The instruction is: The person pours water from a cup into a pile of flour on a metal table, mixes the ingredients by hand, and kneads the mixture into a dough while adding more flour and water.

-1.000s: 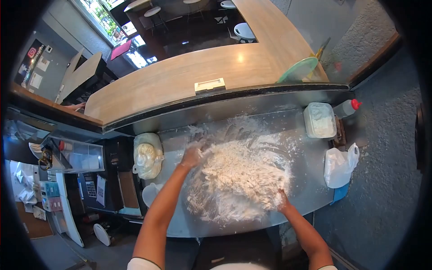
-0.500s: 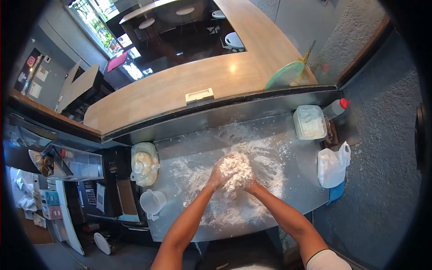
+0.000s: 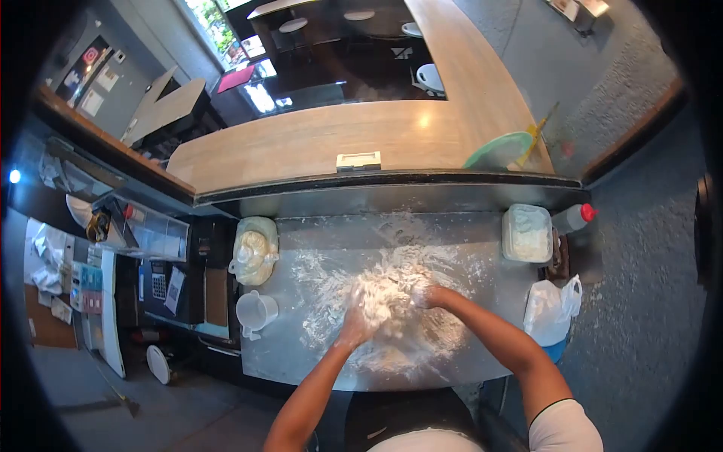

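A loose, crumbly mass of floury dough [image 3: 385,300] lies between my two hands over the metal worktop [image 3: 290,361]. My left hand [image 3: 358,319] is cupped against its left side, coated in flour, its fingertips buried in the mixture. On the other side, my right hand [image 3: 428,294] has its fingers curled into the right edge of the dough, partly hidden and slightly blurred. Loose flour [image 3: 320,275] is spread over the steel all around them.
A clear measuring jug [image 3: 257,312] and a bag of pale dough [image 3: 254,255] stand at left. To the right are a tub of flour [image 3: 527,233], a red-capped bottle [image 3: 574,218] and a white plastic bag [image 3: 548,313]. A raised wooden counter [image 3: 301,135] runs behind.
My hands have moved a little apart, the right one lifting toward the right edge of the dough. The clump between them has spread wider. The camera view has shifted and turned slightly.
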Available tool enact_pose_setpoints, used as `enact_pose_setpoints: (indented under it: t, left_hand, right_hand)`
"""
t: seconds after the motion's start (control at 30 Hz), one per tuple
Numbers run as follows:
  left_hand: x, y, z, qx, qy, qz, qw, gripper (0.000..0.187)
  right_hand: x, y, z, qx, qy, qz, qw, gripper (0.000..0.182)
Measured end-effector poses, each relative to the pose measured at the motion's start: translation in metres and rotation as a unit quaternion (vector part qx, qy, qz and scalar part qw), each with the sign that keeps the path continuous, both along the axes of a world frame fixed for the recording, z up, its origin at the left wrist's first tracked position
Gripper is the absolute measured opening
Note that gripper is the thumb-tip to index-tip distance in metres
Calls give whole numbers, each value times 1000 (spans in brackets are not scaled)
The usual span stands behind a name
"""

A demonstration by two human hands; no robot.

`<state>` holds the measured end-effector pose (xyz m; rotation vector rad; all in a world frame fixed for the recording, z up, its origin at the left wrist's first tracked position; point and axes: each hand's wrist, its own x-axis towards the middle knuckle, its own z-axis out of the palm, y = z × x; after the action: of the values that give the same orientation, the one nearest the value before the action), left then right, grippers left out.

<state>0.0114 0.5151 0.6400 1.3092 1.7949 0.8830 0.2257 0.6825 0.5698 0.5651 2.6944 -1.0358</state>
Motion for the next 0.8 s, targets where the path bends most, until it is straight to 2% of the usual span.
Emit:
enact_pose_setpoints:
  t: [0.03,0.07,0.1,0.13,0.2,0.23,0.27,0.3,0.33,0.37,0.43,0.47,0.5,0.53,0.57,0.67,0.7,0.73,0.8]
  left_hand:
    - [-4,-13,5,-2,0,11,1000,90]
    - [-8,-28,17,1,133,-25,991,100]
    - [-14,-42,22,-1,263,-63,963,110]
    - [-21,-57,16,-9,263,-54,963,110]
    - [-34,-86,1,11,229,-17,973,123]
    - [-36,-102,-12,1,228,-12,974,123]
    - [-37,-119,-30,-48,265,-15,963,127]
    - [-37,-131,-39,-97,301,-22,949,131]
    - [-23,-119,-16,-149,310,-13,939,132]
    - [-15,-108,-22,-150,311,-13,938,132]
    - [-1,-97,-53,-81,308,67,946,135]
    - [2,-89,-81,-56,293,89,950,126]
    - [0,-82,-130,-37,272,87,958,117]
    - [-5,-83,-191,-18,251,65,966,108]
    - [-11,-82,-225,-6,240,41,970,99]
    - [-45,-45,-105,-3,269,-37,962,78]
    - [-59,-28,-55,30,220,-47,974,75]
    - [-75,-13,-26,64,170,-54,982,74]
    - [-127,-4,-52,80,165,-72,980,70]
  right_hand:
    - [4,13,-5,48,-83,100,990,57]
    - [8,26,25,-11,-103,96,990,63]
    - [17,41,21,-49,-36,74,995,66]
    - [27,56,15,-89,30,51,994,69]
    - [26,77,46,-120,125,-16,985,73]
    - [23,96,34,-129,123,-9,984,73]
    - [19,117,16,-326,106,-121,932,74]
    - [14,123,-7,-504,82,-229,829,76]
    - [3,115,-31,-508,81,-227,827,76]
    - [-15,100,-59,-489,108,-240,831,76]
    - [-46,54,-102,-447,155,-266,840,76]
    - [-51,25,-107,-426,177,-282,841,76]
    - [-51,-6,-91,-215,109,-191,951,73]
    - [-48,-27,-67,15,31,-87,996,71]
    - [-45,-34,-41,26,28,-92,995,71]
    - [-10,-57,42,29,56,-126,990,71]
    - [13,-58,61,22,71,-153,985,72]
    - [41,-63,47,75,99,-168,978,78]
    - [102,-68,10,158,37,-186,969,78]
